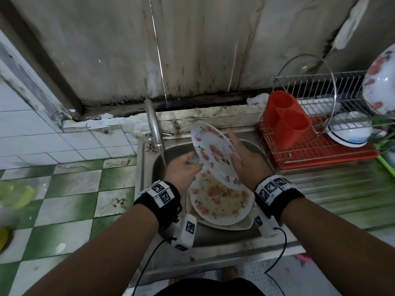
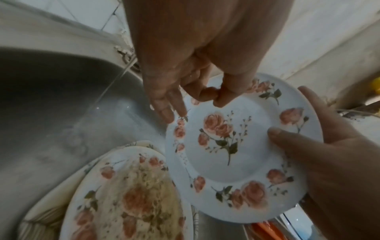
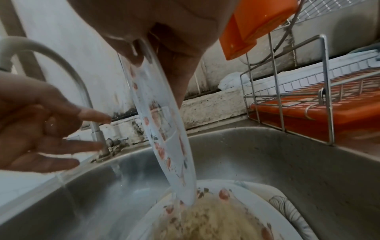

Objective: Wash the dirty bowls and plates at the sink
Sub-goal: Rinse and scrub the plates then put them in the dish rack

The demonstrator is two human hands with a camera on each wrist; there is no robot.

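1. Dirty plate [image 1: 220,201] lies nearest, face up on a stack low in the sink [image 1: 224,237], smeared with food, probably waiting its turn.
2. Above it the rose plate [image 1: 213,155] stands tilted on edge over the stack, likely so rinse water drains down onto the stack below.
3. The right hand [image 1: 242,158] grips its right rim, thumb on the face and fingers behind.
4. The left hand [image 1: 183,168] is at the opposite rim, fingers loosely spread; whether they touch it I cannot tell.
5. The faucet [image 1: 154,124] runs a thin stream just beside the left hand.
6. Farther right, the drying rack [image 1: 320,133] holds a red cutlery holder [image 1: 285,122] and a clean bowl [image 1: 348,130].
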